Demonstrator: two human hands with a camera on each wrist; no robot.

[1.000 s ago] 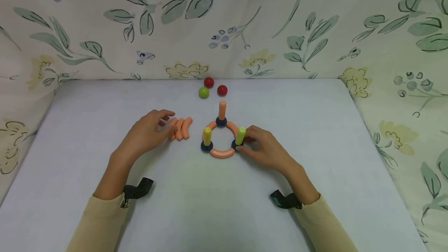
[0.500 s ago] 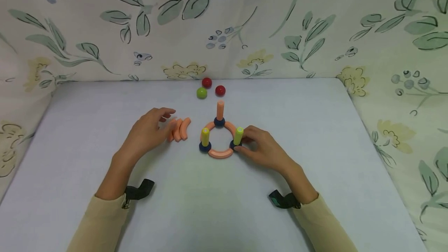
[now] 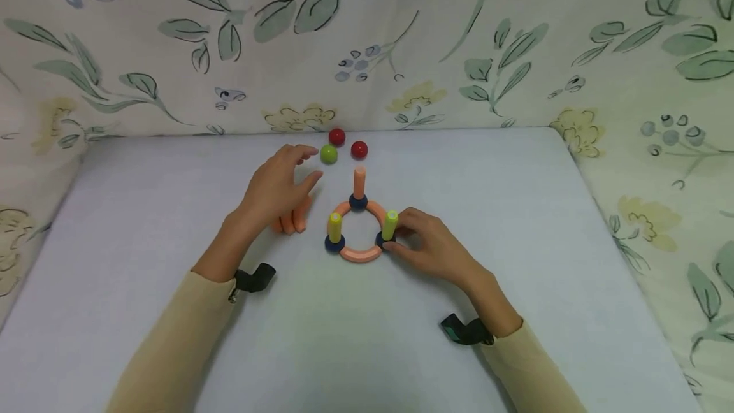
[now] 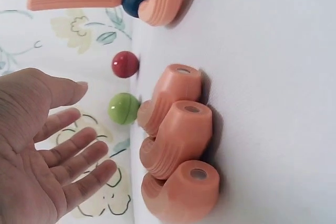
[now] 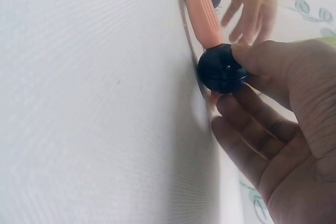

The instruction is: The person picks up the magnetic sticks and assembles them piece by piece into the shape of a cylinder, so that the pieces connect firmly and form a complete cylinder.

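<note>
My left hand [image 3: 278,187] reaches over several curved orange pieces [image 4: 181,129], its fingers spread and nothing held, fingertips near the green ball [image 3: 329,154]. Two red balls [image 3: 359,150] lie beside the green one. With thumb and fingers my right hand [image 3: 432,244] pinches the dark blue ball [image 5: 223,69] at the right corner of a ring. Curved orange pieces [image 3: 360,255] link the ring's three dark blue balls. Upright on them stand an orange stick [image 3: 359,183], a yellow stick [image 3: 335,228] and a yellow-green stick [image 3: 390,226].
A white table [image 3: 355,336] lies under everything. Behind it hangs a floral cloth [image 3: 401,37]. Dark straps with small camera mounts [image 3: 256,278] sit at both wrists.
My left hand has moved forward and right, from beside the loose curved orange pieces toward the green ball. The right hand stays at the ring's right corner.
</note>
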